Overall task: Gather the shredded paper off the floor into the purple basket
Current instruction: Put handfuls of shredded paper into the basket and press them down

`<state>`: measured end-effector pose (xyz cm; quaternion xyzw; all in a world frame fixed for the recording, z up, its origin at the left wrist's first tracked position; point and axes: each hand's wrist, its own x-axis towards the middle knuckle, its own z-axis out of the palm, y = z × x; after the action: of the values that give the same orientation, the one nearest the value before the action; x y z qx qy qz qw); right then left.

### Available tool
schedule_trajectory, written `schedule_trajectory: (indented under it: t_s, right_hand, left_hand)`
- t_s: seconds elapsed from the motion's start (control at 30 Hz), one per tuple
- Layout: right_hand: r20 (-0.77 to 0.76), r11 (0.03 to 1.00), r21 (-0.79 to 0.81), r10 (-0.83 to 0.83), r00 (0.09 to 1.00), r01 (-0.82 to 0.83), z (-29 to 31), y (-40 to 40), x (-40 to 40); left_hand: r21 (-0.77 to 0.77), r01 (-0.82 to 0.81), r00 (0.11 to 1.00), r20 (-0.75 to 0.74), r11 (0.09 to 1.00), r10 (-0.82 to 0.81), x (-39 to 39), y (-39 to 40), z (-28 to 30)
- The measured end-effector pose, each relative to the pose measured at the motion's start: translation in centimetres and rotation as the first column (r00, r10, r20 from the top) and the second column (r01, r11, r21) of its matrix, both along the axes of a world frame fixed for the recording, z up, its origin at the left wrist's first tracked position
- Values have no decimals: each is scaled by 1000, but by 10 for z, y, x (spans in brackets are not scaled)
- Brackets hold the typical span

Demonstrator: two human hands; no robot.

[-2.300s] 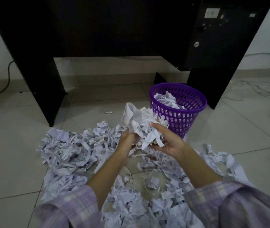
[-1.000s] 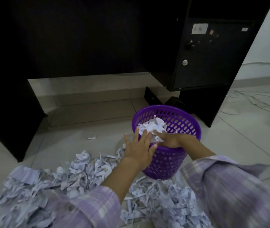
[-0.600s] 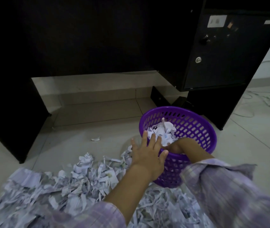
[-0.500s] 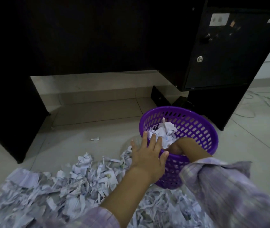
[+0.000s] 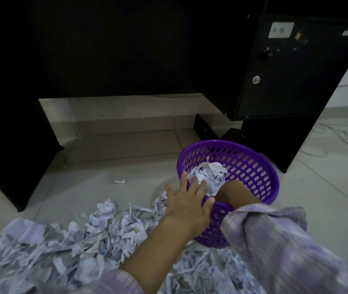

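Fingers [image 5: 196, 185] of the left hand [image 5: 186, 205] lie straight and spread across the near rim of the purple basket [image 5: 253, 172], their tips touching the shredded paper [image 5: 208, 177] heaped inside, the thumb resting along the rim. Beside it the right hand [image 5: 230, 193] reaches down inside the basket, buried in that heap; its fingers are hidden, so whether they grip anything cannot be told. A checked lilac sleeve [image 5: 275, 240] covers the right forearm. More shredded paper is strewn over the tiled floor [image 5: 109, 181] on the near and left sides of the basket, and one small scrap [image 5: 120, 181] lies apart, farther out. Behind stands a black desk [image 5: 126, 49].
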<state>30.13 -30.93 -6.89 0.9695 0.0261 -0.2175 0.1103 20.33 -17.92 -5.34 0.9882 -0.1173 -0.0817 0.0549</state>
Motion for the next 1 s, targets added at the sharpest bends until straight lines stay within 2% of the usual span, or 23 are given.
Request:
schedule_trajectory:
  t_s: [0.23, 0.43, 0.6, 0.67, 0.83, 1.0]
  right_hand:
    - [-153, 993, 112, 55, 987, -38, 0, -5, 5]
    - [-29, 969, 247, 15, 999, -7, 1, -10, 11]
    - [26, 918, 397, -27, 999, 14, 17, -9, -1]
    - [47, 898, 440, -51, 998, 25, 28, -8, -8]
    - [217, 840, 541, -90, 972, -43, 61, -4, -29]
    - [271, 711, 697, -148, 951, -88, 81, 16, -71]
  left_hand:
    - [1, -20, 999, -43, 1000, 20, 4, -4, 2]
    - [-19, -12, 998, -57, 1000, 11, 10, -3, 2]
    - [-139, -7, 997, -74, 990, -3, 14, 2, 2]
    - [-177, 5, 999, -34, 984, -11, 13, 6, 6]
    - [-279, 7, 986, 164, 960, 41, 0, 29, 18]
    - [-310, -92, 977, 154, 946, 146, -34, 64, 28]
